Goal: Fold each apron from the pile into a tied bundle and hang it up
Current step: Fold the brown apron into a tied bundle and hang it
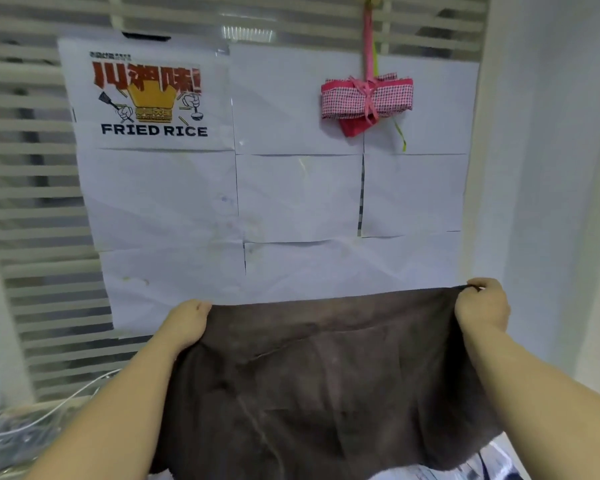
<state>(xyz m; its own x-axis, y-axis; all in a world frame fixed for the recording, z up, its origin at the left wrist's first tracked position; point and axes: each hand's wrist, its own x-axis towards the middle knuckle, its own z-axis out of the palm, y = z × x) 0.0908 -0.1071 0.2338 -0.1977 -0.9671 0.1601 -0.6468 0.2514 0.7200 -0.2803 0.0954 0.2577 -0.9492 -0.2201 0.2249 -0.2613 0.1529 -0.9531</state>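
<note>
The brown apron (326,375) hangs spread wide, its top edge running 9 to 3 o'clock. The left hand (187,322) and right hand (482,306) each clench 1 top corner, equally near. A tied gingham bundle (366,97) hangs above at 12 o'clock.

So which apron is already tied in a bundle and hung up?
The red checked apron, hanging by its pink strap. The brown apron is unfolded, held by the left hand and right hand.
</note>
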